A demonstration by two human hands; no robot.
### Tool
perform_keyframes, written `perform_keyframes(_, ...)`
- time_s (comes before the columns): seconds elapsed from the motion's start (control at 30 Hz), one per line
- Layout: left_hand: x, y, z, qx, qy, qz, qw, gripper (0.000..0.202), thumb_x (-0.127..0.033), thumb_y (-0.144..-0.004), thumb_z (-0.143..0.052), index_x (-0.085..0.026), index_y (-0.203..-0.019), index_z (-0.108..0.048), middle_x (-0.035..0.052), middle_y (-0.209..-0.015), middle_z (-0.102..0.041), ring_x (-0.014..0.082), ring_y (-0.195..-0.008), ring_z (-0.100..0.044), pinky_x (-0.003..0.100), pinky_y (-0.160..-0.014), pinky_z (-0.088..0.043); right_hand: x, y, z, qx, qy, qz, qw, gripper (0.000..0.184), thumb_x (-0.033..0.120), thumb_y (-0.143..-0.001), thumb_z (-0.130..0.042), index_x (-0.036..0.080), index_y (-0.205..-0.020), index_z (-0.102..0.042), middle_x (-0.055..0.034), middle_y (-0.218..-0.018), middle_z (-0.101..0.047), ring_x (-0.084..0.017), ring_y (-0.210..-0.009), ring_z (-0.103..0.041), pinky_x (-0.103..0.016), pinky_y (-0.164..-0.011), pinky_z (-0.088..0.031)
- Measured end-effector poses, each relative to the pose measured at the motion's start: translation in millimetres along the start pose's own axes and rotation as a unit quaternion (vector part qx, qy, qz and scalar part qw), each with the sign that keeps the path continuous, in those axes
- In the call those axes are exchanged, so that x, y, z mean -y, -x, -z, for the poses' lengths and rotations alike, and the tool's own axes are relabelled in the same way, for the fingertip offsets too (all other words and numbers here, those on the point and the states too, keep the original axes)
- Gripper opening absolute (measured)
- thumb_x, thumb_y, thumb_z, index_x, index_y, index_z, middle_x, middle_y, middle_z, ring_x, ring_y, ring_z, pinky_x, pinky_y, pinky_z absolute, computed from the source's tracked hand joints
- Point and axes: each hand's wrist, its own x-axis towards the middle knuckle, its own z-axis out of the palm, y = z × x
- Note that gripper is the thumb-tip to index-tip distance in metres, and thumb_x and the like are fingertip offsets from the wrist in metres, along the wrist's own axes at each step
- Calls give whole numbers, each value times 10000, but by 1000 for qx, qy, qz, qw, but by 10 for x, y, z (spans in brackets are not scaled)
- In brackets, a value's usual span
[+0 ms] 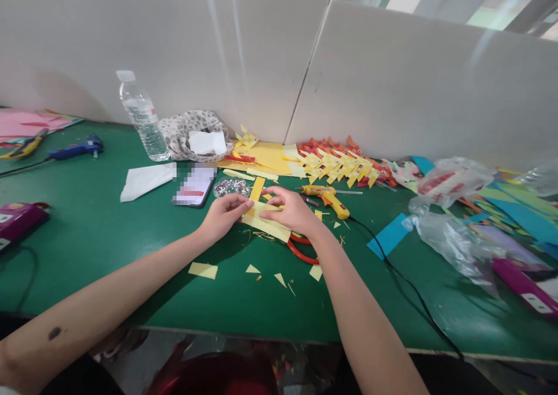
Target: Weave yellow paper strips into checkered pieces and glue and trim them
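My left hand (pixel 225 214) pinches the left end of a pale yellow paper strip (pixel 271 227) between thumb and fingers. From the other side my right hand (pixel 294 209) grips the same strip, its thumb lying on top and its fingers curled. A deeper yellow paper strip (pixel 258 187) crosses behind the pale one and points away from me. Red-handled scissors (pixel 305 259) lie partly hidden under my right hand and the paper. Just beyond that hand rests a yellow glue gun (pixel 329 198). Left of the strips sits a clear dish of small beads (pixel 231 188).
Folded yellow paper fish shapes (pixel 337 165) are lined up by the partition. A water bottle (pixel 146 122), phone (pixel 194 186) and blue glue gun (pixel 76 148) are to the left. Plastic bags (pixel 457 238) and the glue gun's black cord (pixel 399 290) lie right. Paper scraps (pixel 203 270) litter the front.
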Motion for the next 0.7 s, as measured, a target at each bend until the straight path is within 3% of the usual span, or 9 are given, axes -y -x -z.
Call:
perform_keyframes(0.23,10,-5,-12,13,7,-8,1000,298,-459,-706,-627,-172,-782,-599,-15,-657,-579,89,-563,-512,203,-522,-432,-13,2,6,12,6,1,1000,460,311,-665,-670,212,-1093,-535,-18,-792,-652,-162,-709,-595,-289,-625,-448)
perform_keyframes(0.37,1,-2,-8,12,6,-5,1000,304,-461,-700,-633,-171,-786,-603,-16,-659,-584,91,-573,-518,204,-532,-435,22,13,-4,-11,8,8,1000,487,323,-656,-683,219,-1105,-526,-23,-833,-659,-162,-719,-610,-293,-646,-457)
perform_keyframes(0.7,42,-9,-9,17,-10,-9,1000,279,-438,-696,-641,-178,-797,-632,5,-682,-610,96,-568,-511,214,-519,-433,-29,-6,-17,0,-2,-33,999,573,336,-638,-703,194,-1156,-502,-51,-894,-678,-191,-777,-633,-300,-663,-467)
